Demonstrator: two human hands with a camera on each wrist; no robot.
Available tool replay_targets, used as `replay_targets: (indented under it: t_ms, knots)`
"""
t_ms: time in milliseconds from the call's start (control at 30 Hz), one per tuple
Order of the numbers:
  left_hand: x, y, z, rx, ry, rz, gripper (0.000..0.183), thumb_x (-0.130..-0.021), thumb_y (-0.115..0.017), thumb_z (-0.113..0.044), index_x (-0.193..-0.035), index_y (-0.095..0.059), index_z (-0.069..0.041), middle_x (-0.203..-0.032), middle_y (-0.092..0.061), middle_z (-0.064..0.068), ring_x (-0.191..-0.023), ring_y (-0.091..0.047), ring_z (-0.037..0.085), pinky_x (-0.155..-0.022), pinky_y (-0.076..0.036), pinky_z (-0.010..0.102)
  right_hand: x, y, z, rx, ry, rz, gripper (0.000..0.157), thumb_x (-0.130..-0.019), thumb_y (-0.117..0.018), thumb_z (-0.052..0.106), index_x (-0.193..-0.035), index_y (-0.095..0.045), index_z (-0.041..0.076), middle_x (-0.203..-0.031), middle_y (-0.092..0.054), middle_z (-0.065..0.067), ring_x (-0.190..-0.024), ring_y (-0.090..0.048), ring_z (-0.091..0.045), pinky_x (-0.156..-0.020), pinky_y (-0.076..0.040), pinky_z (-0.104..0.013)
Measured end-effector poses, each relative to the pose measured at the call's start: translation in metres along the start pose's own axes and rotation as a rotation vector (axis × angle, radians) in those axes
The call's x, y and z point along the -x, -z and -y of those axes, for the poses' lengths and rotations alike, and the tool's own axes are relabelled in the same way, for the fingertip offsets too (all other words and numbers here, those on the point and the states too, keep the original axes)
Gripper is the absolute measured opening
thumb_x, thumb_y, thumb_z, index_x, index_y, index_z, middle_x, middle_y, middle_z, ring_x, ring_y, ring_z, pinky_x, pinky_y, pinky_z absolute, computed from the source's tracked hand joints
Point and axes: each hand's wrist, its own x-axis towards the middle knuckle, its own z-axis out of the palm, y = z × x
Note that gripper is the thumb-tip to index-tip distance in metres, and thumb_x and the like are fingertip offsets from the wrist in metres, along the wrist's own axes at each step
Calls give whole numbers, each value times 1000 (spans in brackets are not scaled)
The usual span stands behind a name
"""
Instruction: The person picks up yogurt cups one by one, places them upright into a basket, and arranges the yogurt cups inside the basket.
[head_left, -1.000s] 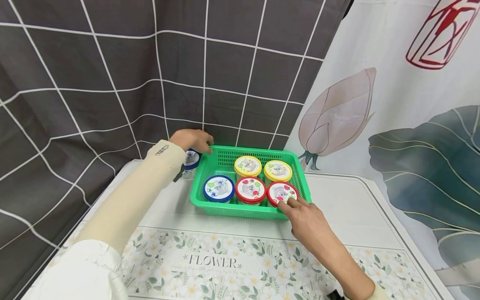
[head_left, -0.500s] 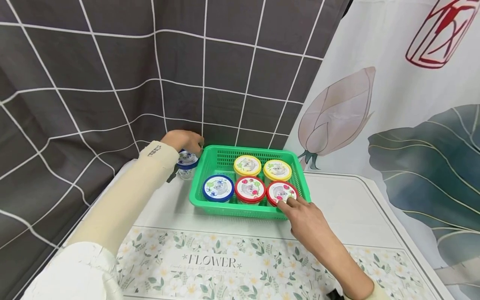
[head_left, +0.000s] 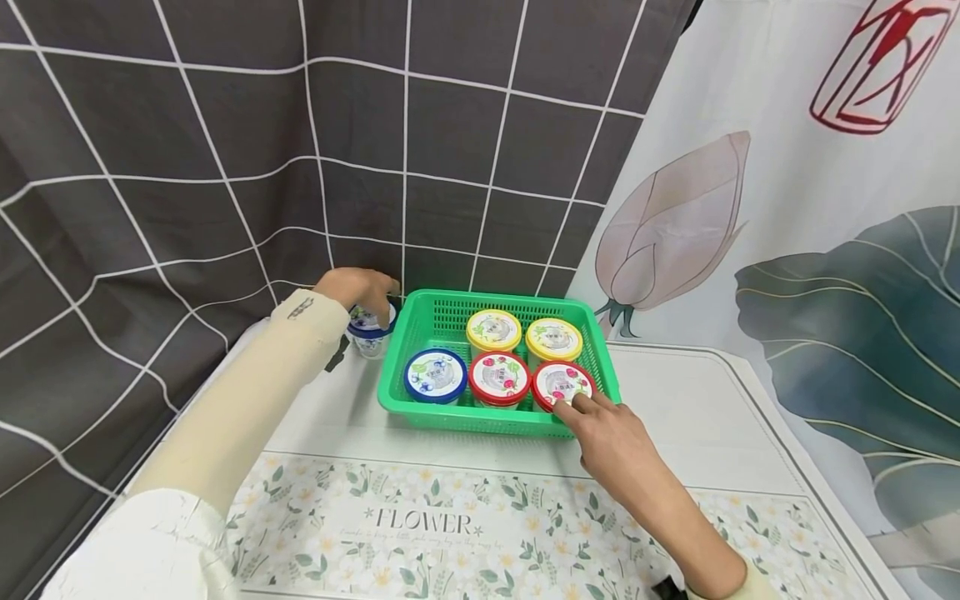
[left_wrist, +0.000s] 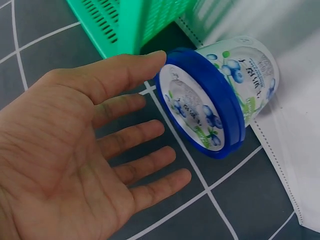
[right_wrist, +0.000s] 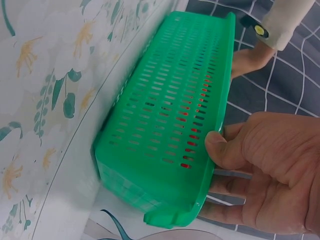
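My left hand [head_left: 358, 288] reaches over a paper tub [head_left: 372, 340] with a blue lid and blueberry print, which stands left of the green plastic basket [head_left: 480, 422]. In the left wrist view the fingers spread loosely and the thumb tip lies right at the edge of the blue lid [left_wrist: 192, 107]. My right hand [head_left: 611, 433] grips the basket's front right rim, thumb outside and fingers inside. Within the basket sit a blue-lidded tub [head_left: 436, 377], two red-lidded tubs [head_left: 500, 378] in front, and two yellow-lidded tubs [head_left: 494, 330] behind.
The white table [head_left: 690, 417] has a flowered strip [head_left: 427, 529] along its front. A dark checked curtain [head_left: 360, 200] hangs close behind the basket and along the left. To the right hangs a pale cloth [head_left: 675, 225] with a lotus print.
My left hand has moved left from the basket's back left corner to above the blue-lidded tub outside. The right hand stays on the basket rim.
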Motion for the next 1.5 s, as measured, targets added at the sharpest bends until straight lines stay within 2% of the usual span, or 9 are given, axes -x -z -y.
replay_targets:
  t_ms: [133,367,600,1000,1500]
  knots:
    - [1,-6,1,22,43,-1,81,-102,-78,-27,-173,-43,-10,-175,-47,25,-152,-55,47,-125,-51,65,0,-1,0,-2,0,-3,47,-76,-88,-16,-108,-71,14,-94,-72,-6,-95,-73,-31,-62,-60,-44]
    - [-7,-15,3,-15,55,-39,77,-102,-76,-24,-172,-46,-13,-174,-48,24,-149,-57,46,-123,-53,65,0,-2,-1,-2,7,-17,46,-75,-87,-17,-105,-70,14,-91,-70,-4,-90,-70,-28,-59,-57,-42]
    - [-14,-20,10,12,68,-49,84,-101,-80,-31,-174,-42,-15,-178,-40,24,-152,-51,46,-127,-46,71,0,-3,-2,4,20,-41,46,-75,-86,-17,-104,-70,14,-90,-69,-3,-87,-68,-26,-57,-53,-40]
    - [-20,-23,12,32,53,-37,82,-101,-78,-31,-174,-44,-18,-180,-34,26,-153,-48,48,-126,-47,71,0,-3,-2,2,19,-34,48,-74,-89,-16,-107,-70,14,-94,-72,-5,-93,-72,-29,-60,-59,-43]
    - [-25,-26,16,35,30,-47,82,-99,-78,-31,-173,-45,-18,-177,-34,27,-149,-48,50,-123,-49,72,1,-4,-2,9,18,-50,47,-75,-88,-17,-106,-70,14,-93,-72,-4,-90,-70,-27,-59,-57,-42]
